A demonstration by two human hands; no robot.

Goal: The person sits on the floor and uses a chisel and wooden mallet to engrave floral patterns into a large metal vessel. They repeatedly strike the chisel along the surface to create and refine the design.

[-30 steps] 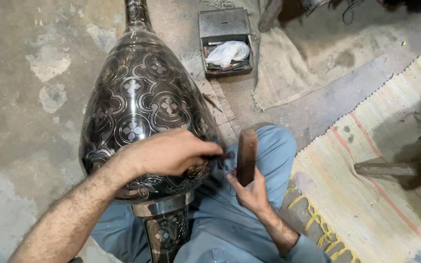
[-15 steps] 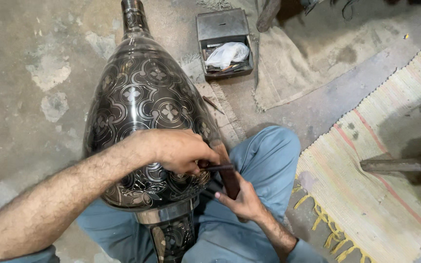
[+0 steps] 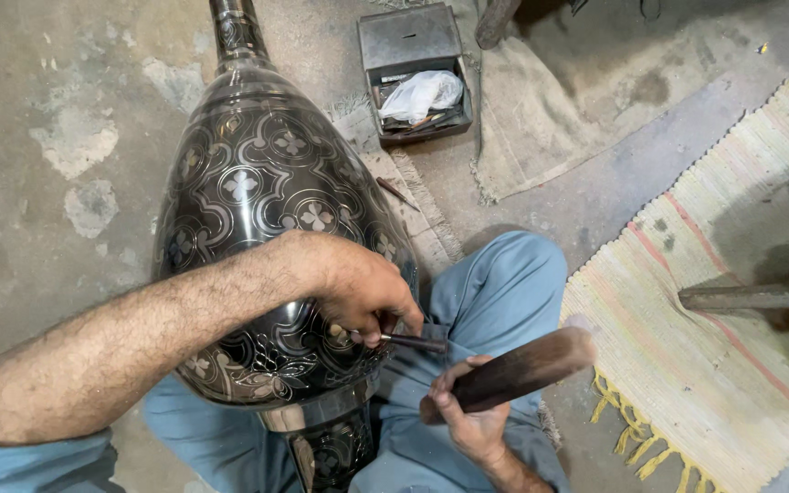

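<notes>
A large dark metal vase (image 3: 257, 192) with silver floral engraving lies across my lap, neck pointing away. My left hand (image 3: 358, 288) rests on its lower right side and pinches a thin metal chisel (image 3: 413, 343) whose tip meets the vase surface. My right hand (image 3: 472, 420) grips a brown wooden mallet (image 3: 518, 372) just right of the chisel's free end, a short gap apart. My blue trouser leg (image 3: 495, 292) is under both hands.
An open grey metal box (image 3: 417, 78) with a white bag and small tools sits on the concrete floor beyond the vase. A striped woven rug (image 3: 732, 319) lies at right with a dark tool on it. A beige cloth (image 3: 559, 119) lies behind.
The mallet has swung from upright near the chisel to tilted out to the right. My left forearm has dropped lower in view as the camera came closer to the vase.
</notes>
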